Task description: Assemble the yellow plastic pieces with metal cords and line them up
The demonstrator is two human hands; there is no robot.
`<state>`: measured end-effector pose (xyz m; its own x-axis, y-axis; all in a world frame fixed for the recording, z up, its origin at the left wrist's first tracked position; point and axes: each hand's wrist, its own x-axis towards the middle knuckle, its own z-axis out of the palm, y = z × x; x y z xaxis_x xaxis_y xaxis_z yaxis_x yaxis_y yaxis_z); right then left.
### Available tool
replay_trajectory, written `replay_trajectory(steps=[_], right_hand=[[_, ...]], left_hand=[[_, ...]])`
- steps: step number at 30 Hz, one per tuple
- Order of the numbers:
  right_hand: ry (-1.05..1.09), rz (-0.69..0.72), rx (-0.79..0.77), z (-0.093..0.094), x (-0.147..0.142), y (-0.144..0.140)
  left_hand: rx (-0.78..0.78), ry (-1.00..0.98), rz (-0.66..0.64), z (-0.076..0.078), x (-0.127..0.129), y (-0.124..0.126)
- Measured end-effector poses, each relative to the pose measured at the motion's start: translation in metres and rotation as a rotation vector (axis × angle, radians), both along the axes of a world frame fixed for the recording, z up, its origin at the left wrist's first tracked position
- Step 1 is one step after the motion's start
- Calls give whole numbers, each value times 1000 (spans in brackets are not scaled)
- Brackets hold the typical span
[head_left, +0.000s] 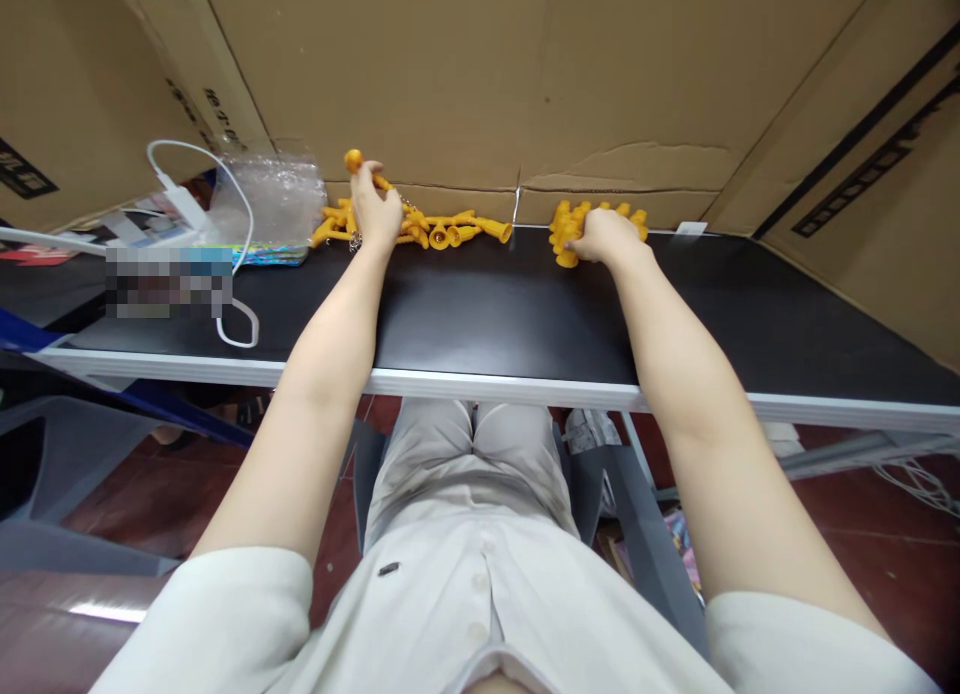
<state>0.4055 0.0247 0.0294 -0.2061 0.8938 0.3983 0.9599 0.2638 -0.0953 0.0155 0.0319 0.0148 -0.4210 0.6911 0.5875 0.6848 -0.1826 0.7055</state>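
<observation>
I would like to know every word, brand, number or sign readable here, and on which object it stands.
No text reads with certainty.
Black characters on the left brown cardboard panel: too blurred.
Black markings on the right brown cardboard panel: blurred.
Small dark mark on the white buttoned shirt: too small.
Pixelated patch, left: unreadable.
Orange-yellow plastic pieces: no lettering visible.

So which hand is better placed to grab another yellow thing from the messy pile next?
Probably the left hand: it's right over the messy pile, though it seems to hold a yellow piece already. The right hand is farther away, touching the yellow cluster.
</observation>
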Motion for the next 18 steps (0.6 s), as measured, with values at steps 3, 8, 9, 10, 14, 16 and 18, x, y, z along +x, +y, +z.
replay_trajectory(steps=[3,8,9,10,14,16,18], right_hand=[[4,-237,-124,15,-18,-17],[87,-154,9,19,-21,-16],[98,-126,42,16,-19,-11],[103,-106,70,13,-18,-5],[84,-48,174,2,-16,11],[68,-47,189,3,-20,8],[35,-85,139,9,-25,-4]], left_hand=[[4,-51,109,3,-3,-4],[-19,-1,185,-8,-17,2],[-30,13,171,-13,-22,6],[-44,27,162,-19,-27,11],[-11,55,120,-39,-44,26],[23,73,65,-44,-48,27],[-23,91,69,-46,-49,24]])
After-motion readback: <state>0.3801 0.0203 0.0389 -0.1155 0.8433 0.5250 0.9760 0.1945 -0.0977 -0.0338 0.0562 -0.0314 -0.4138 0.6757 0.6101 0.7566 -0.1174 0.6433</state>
